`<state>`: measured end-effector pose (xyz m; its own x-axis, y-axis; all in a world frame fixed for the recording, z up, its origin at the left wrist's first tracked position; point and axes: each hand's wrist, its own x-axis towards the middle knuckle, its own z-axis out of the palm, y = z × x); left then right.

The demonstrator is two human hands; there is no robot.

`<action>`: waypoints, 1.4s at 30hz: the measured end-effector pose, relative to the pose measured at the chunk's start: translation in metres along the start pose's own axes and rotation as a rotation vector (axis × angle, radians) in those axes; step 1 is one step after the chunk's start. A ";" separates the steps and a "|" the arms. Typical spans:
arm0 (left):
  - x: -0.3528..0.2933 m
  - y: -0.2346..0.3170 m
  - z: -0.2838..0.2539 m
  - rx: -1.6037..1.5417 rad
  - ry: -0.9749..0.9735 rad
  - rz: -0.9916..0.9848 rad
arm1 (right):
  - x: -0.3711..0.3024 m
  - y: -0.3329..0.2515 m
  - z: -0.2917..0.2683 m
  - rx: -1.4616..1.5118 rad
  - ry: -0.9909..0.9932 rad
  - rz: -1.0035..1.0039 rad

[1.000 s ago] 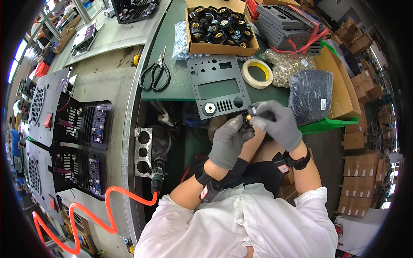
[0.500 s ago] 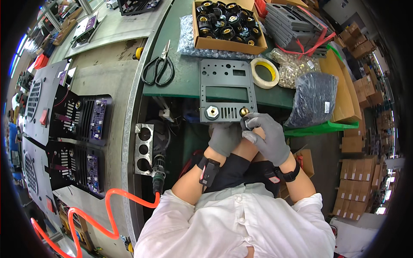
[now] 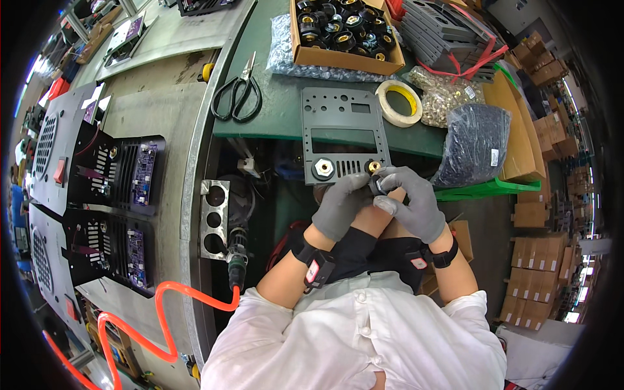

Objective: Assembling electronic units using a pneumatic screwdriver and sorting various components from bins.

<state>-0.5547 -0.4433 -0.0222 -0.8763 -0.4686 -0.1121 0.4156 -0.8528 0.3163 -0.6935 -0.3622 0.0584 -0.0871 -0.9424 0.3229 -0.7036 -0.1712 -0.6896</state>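
Note:
A grey metal panel point(image 3: 348, 121) lies on the bench and sticks out past its front edge. In its near left corner sits a fitting with a silver hex nut point(image 3: 323, 169). A brass-centred fitting point(image 3: 372, 166) pokes through the near right corner. Just in front of that corner, my gloved right hand point(image 3: 413, 203) pinches a small dark round part point(image 3: 377, 186). My gloved left hand point(image 3: 340, 205) meets it from the other side, fingers closed with their tips at the part. The glove fingers partly hide it, so its exact kind is unclear.
Behind the panel stand a cardboard box point(image 3: 348, 60) of black round fittings and stacked grey panels point(image 3: 442, 39). Scissors point(image 3: 239, 97), a tape roll point(image 3: 398, 104) and a bag of brass pieces point(image 3: 442, 101) lie around. A power tool point(image 3: 238, 260) with an orange coiled hose hangs left.
My left hand has come out from beneath the panel's near edge and up to the small dark part. My right hand still holds that part, slightly farther right and nearer me.

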 end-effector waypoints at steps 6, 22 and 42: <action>0.006 -0.012 -0.001 0.071 -0.011 0.032 | 0.007 -0.009 -0.005 -0.090 0.116 0.176; -0.014 -0.012 0.034 0.456 0.190 0.185 | 0.019 -0.022 -0.023 -0.704 -0.081 -0.268; -0.033 0.001 0.061 0.529 0.151 0.111 | 0.016 -0.048 -0.054 -0.793 -0.242 -0.537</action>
<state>-0.5402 -0.4144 0.0393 -0.7735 -0.6099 -0.1723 0.2903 -0.5826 0.7591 -0.6992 -0.3538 0.1322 0.4668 -0.8441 0.2637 -0.8838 -0.4347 0.1729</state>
